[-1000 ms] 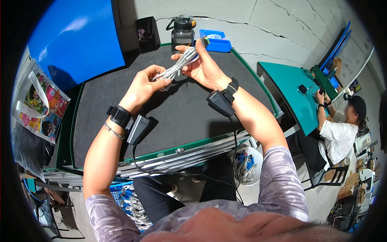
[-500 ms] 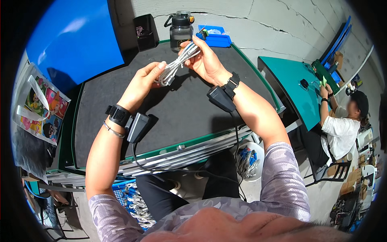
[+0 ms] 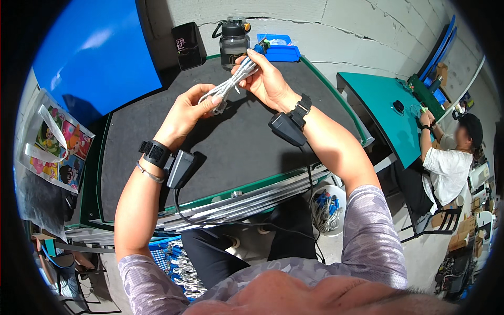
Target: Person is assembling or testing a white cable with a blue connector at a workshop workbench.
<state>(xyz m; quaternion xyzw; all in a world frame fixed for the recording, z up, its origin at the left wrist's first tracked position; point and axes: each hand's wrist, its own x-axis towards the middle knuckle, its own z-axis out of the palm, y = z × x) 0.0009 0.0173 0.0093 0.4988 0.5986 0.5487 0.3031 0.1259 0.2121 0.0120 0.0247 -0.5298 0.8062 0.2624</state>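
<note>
A bundled silvery-white cable (image 3: 231,84) is held above the dark tabletop, tied round its middle. My left hand (image 3: 194,108) grips its lower loops between thumb and fingers. My right hand (image 3: 263,79) pinches the upper end, close to a blue connector (image 3: 259,48) with a bit of green and yellow on it. Both hands are closed on the cable; some of the right fingers are behind it. Each wrist carries a black strap with a dark box, and a black lead runs down from these boxes.
The dark work table (image 3: 157,157) has green edges. At its back stand a black display box (image 3: 189,47), a water bottle (image 3: 234,42) and a blue tray (image 3: 283,52). Bundled cables fill a blue basket (image 3: 158,256) and a white bucket (image 3: 340,212) below. Another person (image 3: 446,163) sits at a green table.
My left hand and the cable's lower loops have shifted slightly. The right hand keeps its grip near the connector. The view has tilted a little.
</note>
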